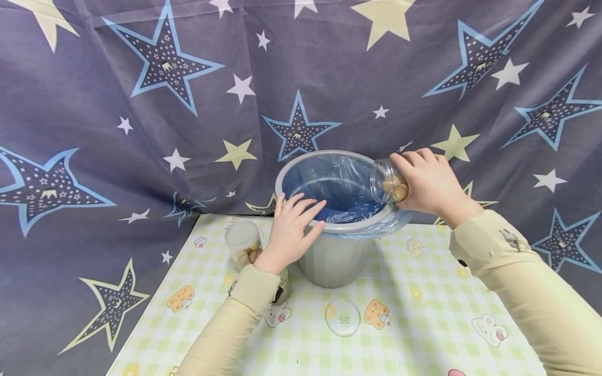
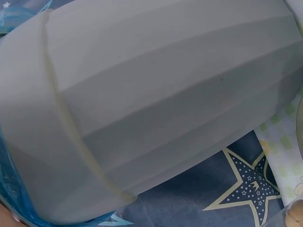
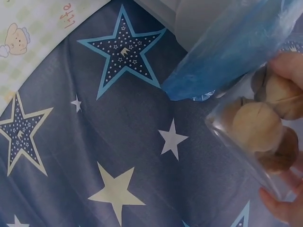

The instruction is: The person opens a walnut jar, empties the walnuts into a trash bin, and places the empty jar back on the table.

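Observation:
My right hand grips a clear jar, tipped on its side over the right rim of a grey bin. Its mouth faces into the bin. Several round tan-brown pieces lie inside the jar; their exact kind is unclear. A blue plastic bag lines the bin and folds over its rim. Fingers spread, my left hand rests at the bin's front left rim. The bin's ribbed wall fills most of the left wrist view.
Left of the bin stands a lidded clear jar with similar brown pieces. Another container is partly hidden by my left wrist. A round clear lid lies on the checked tablecloth. A star-patterned curtain hangs behind.

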{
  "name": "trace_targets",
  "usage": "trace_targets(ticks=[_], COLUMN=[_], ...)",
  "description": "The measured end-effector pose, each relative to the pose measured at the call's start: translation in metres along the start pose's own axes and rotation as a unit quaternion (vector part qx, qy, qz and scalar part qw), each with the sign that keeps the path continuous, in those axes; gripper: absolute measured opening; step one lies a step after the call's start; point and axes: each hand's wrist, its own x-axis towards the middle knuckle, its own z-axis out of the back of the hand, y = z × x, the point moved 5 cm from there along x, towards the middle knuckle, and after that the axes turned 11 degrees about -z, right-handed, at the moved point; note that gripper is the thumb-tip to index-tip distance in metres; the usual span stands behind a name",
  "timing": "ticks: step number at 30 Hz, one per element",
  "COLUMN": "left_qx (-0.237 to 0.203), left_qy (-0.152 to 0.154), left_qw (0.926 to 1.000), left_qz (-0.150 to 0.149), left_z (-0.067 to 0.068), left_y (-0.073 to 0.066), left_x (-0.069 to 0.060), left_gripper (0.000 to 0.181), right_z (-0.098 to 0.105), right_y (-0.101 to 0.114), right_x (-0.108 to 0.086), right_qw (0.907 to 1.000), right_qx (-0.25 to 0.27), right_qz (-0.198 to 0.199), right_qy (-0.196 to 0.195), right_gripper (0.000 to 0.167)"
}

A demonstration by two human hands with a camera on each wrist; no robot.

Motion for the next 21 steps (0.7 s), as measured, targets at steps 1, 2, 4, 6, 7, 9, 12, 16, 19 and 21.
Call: trace_targets(ticks=[1,2,4,6,7,9,12,16,19,21], left_qx=[0.000,0.001,0.003,0.004,0.003,0.003,0.002,0.000,0.000,-0.001], left_qy=[-0.001,-0.001,-0.001,-0.002,-0.002,-0.001,0.000,-0.002,-0.005,-0.008], left_qw=[1.0000,1.0000,1.0000,1.0000,1.0000,1.0000,1.0000,1.0000,1.0000,1.0000], left_qz=[0.000,0.000,0.000,0.000,0.000,0.000,0.002,0.003,0.001,0.000], left_z=[0.0003,0.0002,0.0002,0.0000,0.0000,-0.0004,-0.0008,-0.0006,0.0002,0.0008], left_y=[-0.0003,-0.0004,-0.0006,-0.0009,-0.0011,-0.0014,-0.0015,-0.0016,-0.0018,-0.0022], left_x=[0.0000,0.0000,0.0000,0.0000,0.0001,0.0003,0.0003,0.0004,0.0005,0.0006], left_gripper=[0.065,0.065,0.065,0.065,0.065,0.066,0.066,0.066,0.065,0.064], right_z=[-0.0003,-0.0004,-0.0004,-0.0005,-0.0005,-0.0004,-0.0007,-0.0002,0.0006,0.0009], right_y=[0.0006,0.0013,0.0021,0.0025,0.0025,0.0025,0.0029,0.0047,0.0062,0.0069], right_x=[0.0003,0.0004,0.0002,-0.0006,-0.0010,-0.0019,-0.0025,-0.0024,-0.0025,-0.0028], right_qw=[1.0000,0.9999,0.9997,0.9995,0.9993,0.9991,0.9988,0.9980,0.9972,0.9966], right_qx=[-0.003,-0.004,-0.006,-0.005,-0.004,-0.002,-0.001,-0.005,-0.010,-0.016], right_qz=[0.003,0.008,0.014,0.019,0.020,0.023,0.027,0.037,0.042,0.043], right_qy=[-0.003,-0.008,-0.018,-0.027,-0.031,-0.037,-0.042,-0.051,-0.061,-0.069], right_gripper=[0.091,0.091,0.090,0.088,0.087,0.085,0.083,0.081,0.078,0.076])
